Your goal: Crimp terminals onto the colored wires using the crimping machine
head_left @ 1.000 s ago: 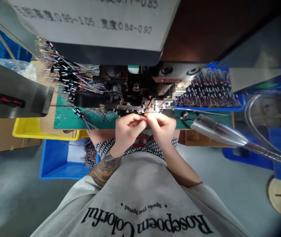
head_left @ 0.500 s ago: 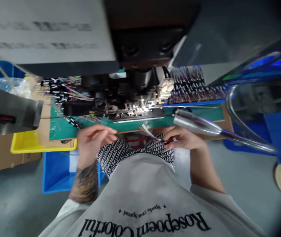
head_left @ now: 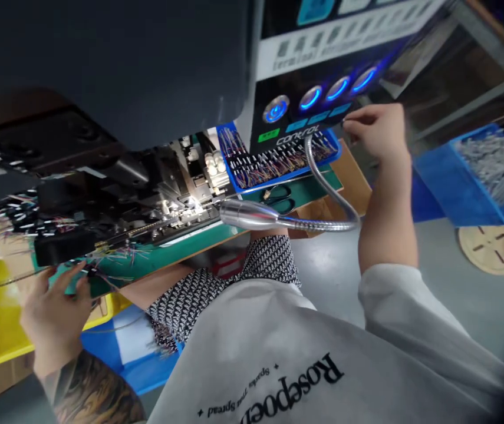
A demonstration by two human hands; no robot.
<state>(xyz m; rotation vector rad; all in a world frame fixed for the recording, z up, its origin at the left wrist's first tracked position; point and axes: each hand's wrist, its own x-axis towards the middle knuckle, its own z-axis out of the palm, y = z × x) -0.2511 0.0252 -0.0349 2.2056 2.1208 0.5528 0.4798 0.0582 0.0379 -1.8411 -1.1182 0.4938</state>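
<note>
My left hand [head_left: 57, 309] is at the left front of the green work mat [head_left: 163, 259], fingers spread and bent. Just beyond its fingertips lies a small bundle of coloured wires [head_left: 105, 277] with a dark connector; whether the fingers touch it is unclear. Raised at the right, my right hand [head_left: 379, 131] is closed, thumb against the curled fingers, beside the right edge of the control panel [head_left: 273, 132] with its blue-lit buttons. A small dark spot shows at its fingertips, too small to name. Between the hands stands the terminal machine [head_left: 181, 209], lit at its working point.
A bendable metal lamp [head_left: 252, 215] reaches across the front of the machine. Behind it is a blue tray [head_left: 278, 176] of wire bundles, with black-handled scissors [head_left: 280, 197] nearby. Yellow bin [head_left: 4, 338] at left; blue bin [head_left: 477, 188] with pale pieces at right.
The view has swung to the right. My right hand has risen from the mat's front edge to beside the control panel; the wire bundle it held no longer shows there. My left hand has moved left to other wires.
</note>
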